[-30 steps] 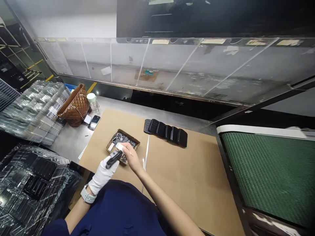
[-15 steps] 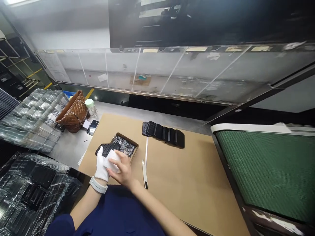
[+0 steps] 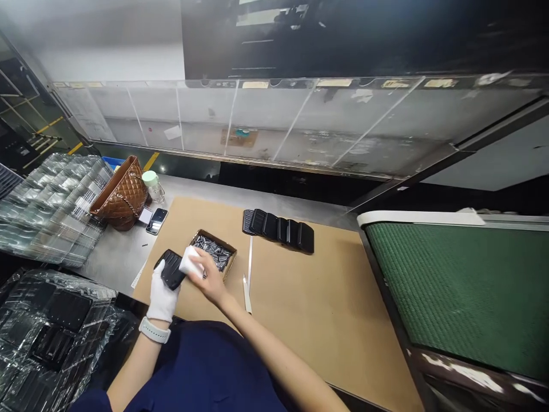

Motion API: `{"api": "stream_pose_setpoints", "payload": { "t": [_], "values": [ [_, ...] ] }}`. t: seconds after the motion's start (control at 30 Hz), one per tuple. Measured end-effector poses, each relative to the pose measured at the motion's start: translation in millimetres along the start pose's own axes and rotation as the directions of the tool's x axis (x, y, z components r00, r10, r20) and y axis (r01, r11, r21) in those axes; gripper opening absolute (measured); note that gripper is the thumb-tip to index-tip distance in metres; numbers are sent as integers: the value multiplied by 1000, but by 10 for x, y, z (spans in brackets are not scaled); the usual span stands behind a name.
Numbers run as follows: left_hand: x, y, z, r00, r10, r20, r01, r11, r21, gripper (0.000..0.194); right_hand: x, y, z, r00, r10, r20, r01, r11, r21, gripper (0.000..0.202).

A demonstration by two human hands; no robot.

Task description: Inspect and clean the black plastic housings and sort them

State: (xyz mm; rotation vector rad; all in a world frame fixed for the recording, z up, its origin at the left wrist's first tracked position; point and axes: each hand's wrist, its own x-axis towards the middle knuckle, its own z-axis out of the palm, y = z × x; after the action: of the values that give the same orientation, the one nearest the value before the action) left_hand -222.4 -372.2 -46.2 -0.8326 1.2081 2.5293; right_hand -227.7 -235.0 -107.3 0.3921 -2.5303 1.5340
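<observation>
My left hand (image 3: 163, 293), in a white glove, grips a black ribbed plastic part (image 3: 172, 270) by its left side. Bare-skinned, my right hand (image 3: 209, 277) pinches a white cloth or pad (image 3: 191, 262) against the part's right edge. Just behind my right hand, a small cardboard box (image 3: 234, 260) holds many short metal pieces. Several black ribbed parts (image 3: 281, 230) lie overlapped in a row on the brown board (image 3: 317, 309). A white pointed tool (image 3: 247, 294) rests beside a thin white strip (image 3: 250, 263).
A brown quilted bag (image 3: 124, 197), a jar with a green lid (image 3: 153, 186) and a phone (image 3: 156, 221) stand or lie at the back left. Plastic-wrapped black parts (image 3: 51, 326) are at the lower left. A green conveyor belt (image 3: 454, 292) runs along the right.
My left hand has turned the black part and drawn it out from behind the white cloth. The cloth has moved up to the part's right edge. The whole view has shifted slightly.
</observation>
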Motion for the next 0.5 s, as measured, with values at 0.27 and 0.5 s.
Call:
{"api": "stream_pose_setpoints", "payload": {
  "t": [0.27, 0.5],
  "values": [
    [-494, 41, -30, 969, -203, -140, 203, 979, -12, 24, 130, 847, 156, 921, 378, 99, -351, 912, -214, 39],
    [-766, -384, 225, 900, -391, 193, 318, 891, 325, 35, -1055, 1046, -305, 879, 434, -196, -467, 866, -180, 42]
  ]
}}
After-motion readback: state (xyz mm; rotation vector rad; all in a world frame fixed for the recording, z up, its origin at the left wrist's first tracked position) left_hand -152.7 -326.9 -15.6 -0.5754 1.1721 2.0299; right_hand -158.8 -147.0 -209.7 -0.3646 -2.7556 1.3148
